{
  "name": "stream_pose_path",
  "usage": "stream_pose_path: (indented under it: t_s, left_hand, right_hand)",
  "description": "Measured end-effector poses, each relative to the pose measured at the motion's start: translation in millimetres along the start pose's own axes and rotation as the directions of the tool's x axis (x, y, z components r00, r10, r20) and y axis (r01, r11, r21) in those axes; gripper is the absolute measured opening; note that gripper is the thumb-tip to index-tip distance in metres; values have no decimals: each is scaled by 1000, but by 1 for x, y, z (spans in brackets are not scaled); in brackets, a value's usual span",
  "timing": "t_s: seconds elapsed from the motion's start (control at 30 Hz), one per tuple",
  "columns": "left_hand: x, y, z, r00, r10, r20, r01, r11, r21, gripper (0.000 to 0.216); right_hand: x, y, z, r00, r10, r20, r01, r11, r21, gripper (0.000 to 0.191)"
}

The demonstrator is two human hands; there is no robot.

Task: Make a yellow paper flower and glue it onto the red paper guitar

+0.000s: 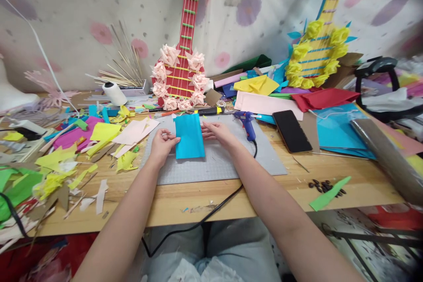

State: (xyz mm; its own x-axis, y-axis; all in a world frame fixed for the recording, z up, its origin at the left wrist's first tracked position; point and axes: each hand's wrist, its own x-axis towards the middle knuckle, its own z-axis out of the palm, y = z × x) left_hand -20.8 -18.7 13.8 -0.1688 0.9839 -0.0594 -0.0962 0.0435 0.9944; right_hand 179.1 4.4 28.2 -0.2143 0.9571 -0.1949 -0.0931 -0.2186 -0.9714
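A folded blue paper sheet [189, 136] lies on a grey cutting mat [214, 163] in the middle of the wooden table. My left hand [163, 141] rests at the sheet's left edge, fingers curled and pinching it. At the right edge my right hand [218, 133] presses down with its fingertips together on the paper. Both forearms reach in from the bottom of the view.
A blue glue gun [246, 122] with a black cord and a black phone [292, 130] lie right of the mat. Two paper-flower guitars, red [181, 70] and yellow-blue [317, 53], lean at the back. Coloured paper scraps [49, 163] crowd the left; a grey roll [386, 154] lies right.
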Motion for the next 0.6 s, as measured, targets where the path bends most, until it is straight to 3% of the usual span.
stream_pose_path:
  t_s: [0.13, 0.33, 0.6]
  left_hand:
    - [-2, 0, 4, 1000, -25, 16, 24, 999, 22, 54]
    - [-2, -1, 4, 999, -13, 39, 12, 1000, 14, 53]
    - [0, -2, 2, 1000, -11, 21, 12, 1000, -17, 53]
  right_hand:
    - [0, -1, 5, 999, -15, -49, 16, 1000, 12, 31]
    - [1, 3, 6, 999, -36, -21, 37, 997, 68, 30]
    - [3, 3, 0, 982, -49, -184, 62, 996, 68, 35]
